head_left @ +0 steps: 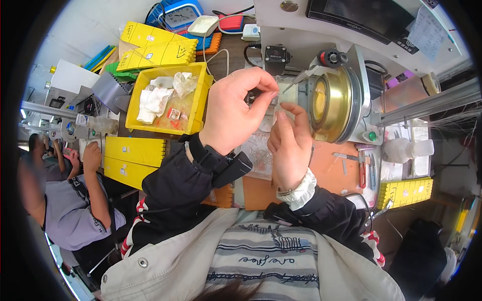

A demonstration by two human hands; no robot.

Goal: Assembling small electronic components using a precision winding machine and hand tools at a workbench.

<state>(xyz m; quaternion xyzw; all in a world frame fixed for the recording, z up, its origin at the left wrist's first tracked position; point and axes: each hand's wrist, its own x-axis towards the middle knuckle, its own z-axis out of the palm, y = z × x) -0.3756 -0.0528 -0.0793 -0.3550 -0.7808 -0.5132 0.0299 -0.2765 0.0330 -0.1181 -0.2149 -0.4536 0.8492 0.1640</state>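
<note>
My left hand (235, 108) is raised over the bench, its thumb and index finger pinched together beside the thin metal tip (290, 86) of a machine arm. Whatever sits in that pinch is too small to make out. Just below and to the right, my right hand (291, 148) has its thumb and fingers drawn together, and what they hold is hidden or too fine to see. A shiny gold-coloured wheel (332, 106) on the machine stands close to the right of both hands. Beneath them lies a clear plastic sheet or bag (260, 155).
Left stands a yellow bin (131, 118) holding crumpled white tissue; notched yellow boards (133, 158) lie before it. At right are a red-handled tool (362, 170), a clear bottle (401, 149) and another yellow board (405, 193). A screen (359, 19) tops the machine. Another person (75, 210) sits far left.
</note>
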